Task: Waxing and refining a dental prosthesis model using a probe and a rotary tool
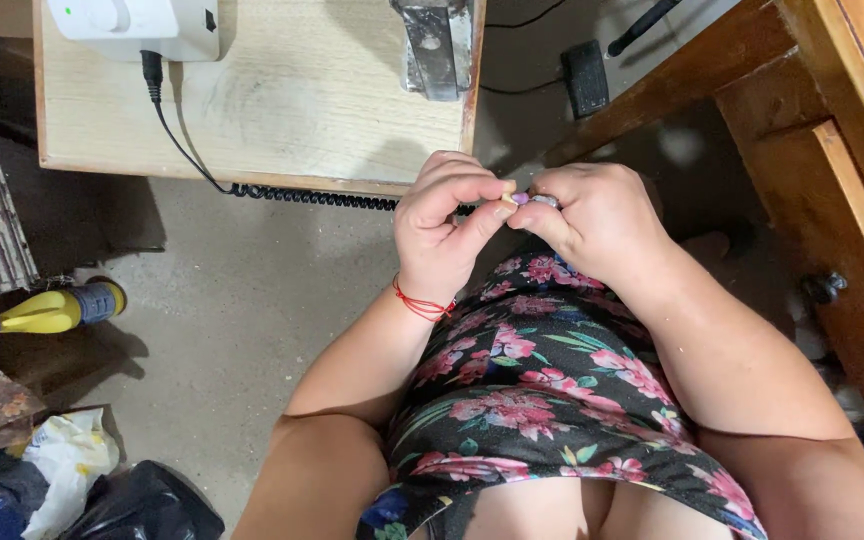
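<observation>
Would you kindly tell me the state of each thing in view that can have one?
left hand: fingers curled, pinching a small pale piece
right hand: closed around a small purple piece
spray bottle: lying on its side on the floor
coiled cable: plugged into the white device

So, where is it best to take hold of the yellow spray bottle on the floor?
Probably around the dark body of the yellow spray bottle, coming from above. It lies on its side, so the round body faces up, while the yellow trigger head looks narrower and uneven.
</observation>
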